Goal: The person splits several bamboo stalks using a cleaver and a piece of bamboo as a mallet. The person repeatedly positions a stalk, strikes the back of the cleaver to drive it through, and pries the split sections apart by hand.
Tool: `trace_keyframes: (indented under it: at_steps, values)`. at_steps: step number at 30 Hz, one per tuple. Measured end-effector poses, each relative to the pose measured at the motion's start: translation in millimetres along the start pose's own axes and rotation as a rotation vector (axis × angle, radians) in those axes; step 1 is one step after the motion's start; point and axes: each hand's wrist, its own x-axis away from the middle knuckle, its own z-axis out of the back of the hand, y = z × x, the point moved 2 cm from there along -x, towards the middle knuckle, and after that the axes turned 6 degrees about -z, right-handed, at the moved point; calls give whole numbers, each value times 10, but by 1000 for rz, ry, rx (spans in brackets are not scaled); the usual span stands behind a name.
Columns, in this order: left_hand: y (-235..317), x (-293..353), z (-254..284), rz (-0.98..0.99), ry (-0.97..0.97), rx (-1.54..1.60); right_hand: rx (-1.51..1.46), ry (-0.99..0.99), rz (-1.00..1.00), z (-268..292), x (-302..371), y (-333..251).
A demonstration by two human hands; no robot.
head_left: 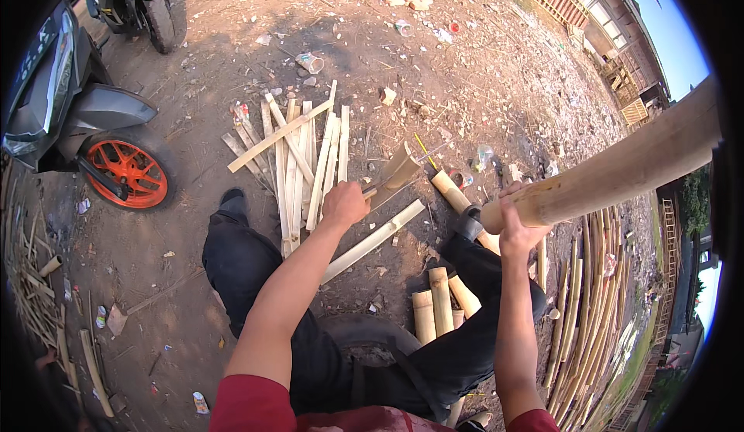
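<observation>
My left hand (346, 204) is closed round the short handle of what looks like a machete (371, 192). A broad tan piece (401, 167) stands just beyond the handle; whether it is the blade or bamboo, I cannot tell. My right hand (518, 229) grips a thick bamboo pole (612, 172) near its near end, the pole slanting up to the right. Between my feet lies a heap of split bamboo strips (298, 170), and a single split strip (374, 240) rests on the ground nearer to me. Another bamboo length (451, 190) passes beside my right shoe.
Short bamboo pieces (441, 300) stand by my right leg, near a tyre (368, 331) beneath me. Long bamboo poles (593, 300) lie at the right. Parked motorbikes (116, 114) occupy the upper left. Scrap bamboo (39, 292) lies at the left edge; litter dots the dirt.
</observation>
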Motion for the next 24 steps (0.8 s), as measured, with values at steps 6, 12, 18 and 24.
trace_keyframes:
  at_steps: [6, 12, 18, 24]
  values:
    - [-300, 19, -70, -12, -106, -195, 850, -596, -875, 338, 1646, 1191]
    - [-384, -13, -366, 4, -63, -142, 464, -399, -554, 280, 288, 183]
    - [-207, -111, -409, -1, -78, -130, 289, -174, -392, 212, 272, 86]
    - [-195, -123, -463, 1, -116, -164, 607, -508, -1114, 475, 2450, 1578]
